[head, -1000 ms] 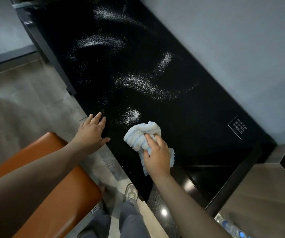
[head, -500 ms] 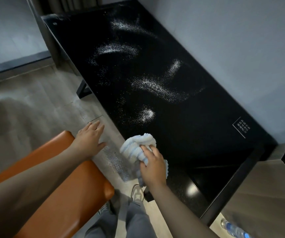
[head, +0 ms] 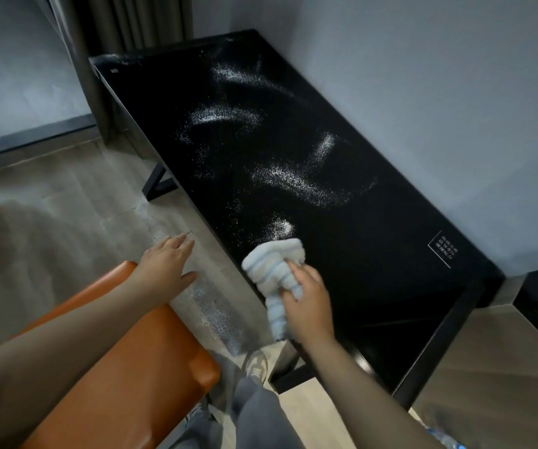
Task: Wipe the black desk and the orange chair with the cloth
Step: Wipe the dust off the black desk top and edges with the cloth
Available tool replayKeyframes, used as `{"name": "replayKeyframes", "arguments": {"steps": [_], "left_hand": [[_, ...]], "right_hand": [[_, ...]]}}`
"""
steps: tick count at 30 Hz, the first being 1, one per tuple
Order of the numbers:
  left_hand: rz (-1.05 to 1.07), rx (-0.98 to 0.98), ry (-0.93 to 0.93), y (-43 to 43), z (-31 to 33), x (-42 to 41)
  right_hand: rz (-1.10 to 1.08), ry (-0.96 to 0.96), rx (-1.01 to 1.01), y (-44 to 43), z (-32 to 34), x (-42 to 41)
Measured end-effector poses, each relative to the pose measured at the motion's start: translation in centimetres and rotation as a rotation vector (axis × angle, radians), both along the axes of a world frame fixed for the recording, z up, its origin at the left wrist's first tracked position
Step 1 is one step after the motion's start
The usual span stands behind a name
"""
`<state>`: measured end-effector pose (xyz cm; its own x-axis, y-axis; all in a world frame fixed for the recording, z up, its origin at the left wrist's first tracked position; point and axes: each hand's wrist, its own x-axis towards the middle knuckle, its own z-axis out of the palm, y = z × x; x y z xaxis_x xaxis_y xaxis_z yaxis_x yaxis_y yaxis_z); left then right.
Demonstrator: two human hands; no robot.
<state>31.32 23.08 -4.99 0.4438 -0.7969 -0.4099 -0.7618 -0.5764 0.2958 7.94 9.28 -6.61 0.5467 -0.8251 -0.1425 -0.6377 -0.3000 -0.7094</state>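
The black desk (head: 374,241) runs from near right to far left along the wall, with streaks of white powder (head: 296,179) across its top. My right hand (head: 309,306) grips a bunched light-blue cloth (head: 277,270) at the desk's near front edge, just below a small powder patch. My left hand (head: 167,267) hovers open, fingers spread, over the floor between the desk and the orange chair (head: 125,377). The chair's seat fills the lower left under my left forearm.
A grey wall (head: 423,108) borders the desk's far side. Dark curtains (head: 125,34) hang beyond its far end. A white label (head: 444,249) sits on the desk at right. My shoe (head: 256,367) and grey trouser legs stand on the wood floor with spilled powder.
My left hand came off the desk edge and moved left over the floor. The cloth slid back toward the front edge. The view tilted up, showing the desk's far end.
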Motion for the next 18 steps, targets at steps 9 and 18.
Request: {"name": "replayKeyframes", "arguments": {"steps": [9,18], "left_hand": [[-0.064,-0.06,0.004,-8.3,0.6,-1.1],[-0.073,0.02,0.029,-18.7,-0.3,-1.6]], "right_hand": [[-0.186,-0.008,-0.148,-14.4,3.8,-1.5],[-0.264,0.035,-0.151,-29.0,3.3,-2.9]]}}
